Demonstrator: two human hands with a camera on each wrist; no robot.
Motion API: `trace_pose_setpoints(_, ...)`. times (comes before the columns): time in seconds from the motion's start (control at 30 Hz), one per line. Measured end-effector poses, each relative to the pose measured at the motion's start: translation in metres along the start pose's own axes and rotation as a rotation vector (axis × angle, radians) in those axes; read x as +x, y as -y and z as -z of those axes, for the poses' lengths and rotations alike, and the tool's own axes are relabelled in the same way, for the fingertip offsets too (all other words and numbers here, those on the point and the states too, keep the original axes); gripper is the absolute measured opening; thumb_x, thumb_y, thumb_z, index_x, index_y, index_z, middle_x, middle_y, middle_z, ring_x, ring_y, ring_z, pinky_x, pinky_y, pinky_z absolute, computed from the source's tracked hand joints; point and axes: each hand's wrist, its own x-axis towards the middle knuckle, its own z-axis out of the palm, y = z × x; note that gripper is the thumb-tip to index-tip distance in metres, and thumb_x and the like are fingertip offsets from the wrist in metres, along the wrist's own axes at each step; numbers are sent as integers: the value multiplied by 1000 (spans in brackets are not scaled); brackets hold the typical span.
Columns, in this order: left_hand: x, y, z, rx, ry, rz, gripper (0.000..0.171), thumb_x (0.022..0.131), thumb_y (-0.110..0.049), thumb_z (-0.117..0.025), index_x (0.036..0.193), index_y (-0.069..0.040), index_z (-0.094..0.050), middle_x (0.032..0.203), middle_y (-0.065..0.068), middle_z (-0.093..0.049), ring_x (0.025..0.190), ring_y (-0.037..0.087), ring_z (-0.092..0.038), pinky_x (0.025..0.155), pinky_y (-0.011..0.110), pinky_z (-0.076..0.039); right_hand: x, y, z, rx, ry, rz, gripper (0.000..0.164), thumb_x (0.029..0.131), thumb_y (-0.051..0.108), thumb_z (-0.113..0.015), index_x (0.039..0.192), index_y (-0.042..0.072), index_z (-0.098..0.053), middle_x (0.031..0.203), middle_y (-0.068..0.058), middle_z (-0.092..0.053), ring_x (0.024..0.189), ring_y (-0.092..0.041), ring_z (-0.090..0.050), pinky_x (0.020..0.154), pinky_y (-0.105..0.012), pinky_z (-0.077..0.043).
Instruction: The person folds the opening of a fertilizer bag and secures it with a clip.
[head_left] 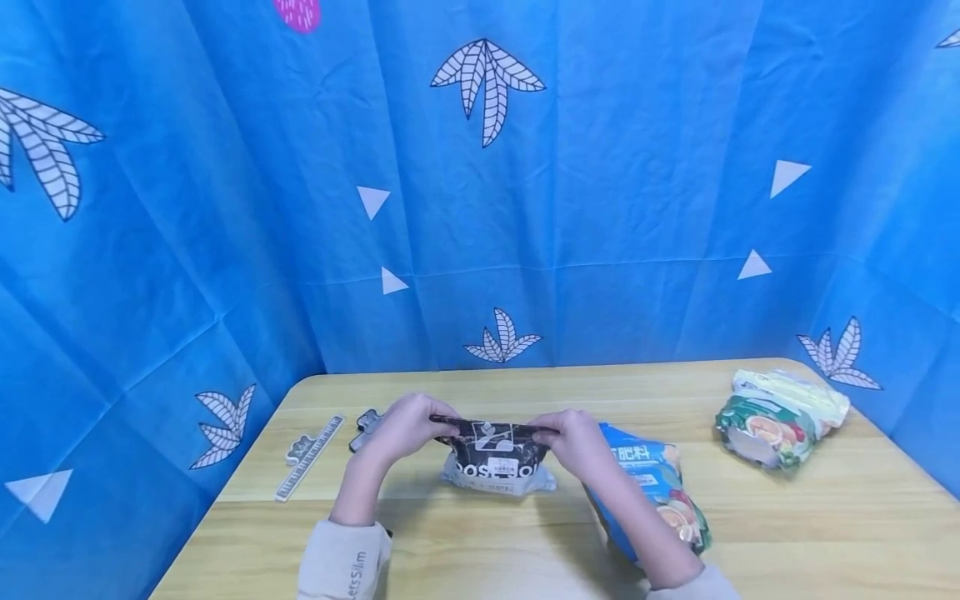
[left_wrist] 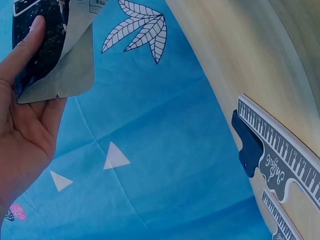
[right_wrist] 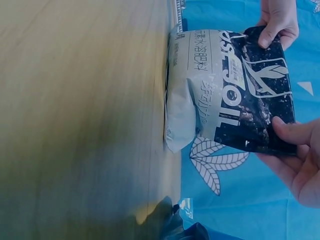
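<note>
A black and pale grey bag (head_left: pixel 498 442), printed with "SOIL" lettering, is upright in the middle of the table, its lower end at the tabletop. My left hand (head_left: pixel 408 429) pinches its top left corner, thumb on the near face. At the top right corner my right hand (head_left: pixel 573 442) pinches it the same way. The top edge is stretched flat between both hands. In the right wrist view the dark upper part of the bag (right_wrist: pixel 260 90) faces the camera, and the pale lower part bulges.
A blue bag (head_left: pixel 626 508) lies under my right forearm. Farther right is a green and white bag (head_left: pixel 780 417). Left of my left hand are a black clip-like piece (head_left: pixel 363 429) and a ruler-shaped strip (head_left: pixel 310 458) with keyboard markings. Blue curtain (head_left: pixel 600 208) borders the table.
</note>
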Motion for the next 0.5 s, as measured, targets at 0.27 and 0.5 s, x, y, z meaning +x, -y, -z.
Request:
trace_pose_setpoints(0.27, -5, 6, 3, 26, -11, 32, 13, 78, -12, -71, 91, -16, -73, 90, -4, -69, 90, 16, -62, 83, 39, -47, 0, 5, -7, 19, 3, 42, 15, 77, -1, -68, 91, 5, -73, 85, -9, -69, 67, -15, -63, 51, -22, -46)
trace_pose_setpoints(0.5, -10, 11, 5, -39, -27, 81, 12, 77, -10, -72, 87, -16, -73, 85, -5, -69, 84, 13, -62, 81, 41, -47, 2, 7, -10, 27, 25, 70, 17, 78, 0, -68, 93, 5, -72, 87, -9, -69, 70, -16, -63, 57, -23, -50)
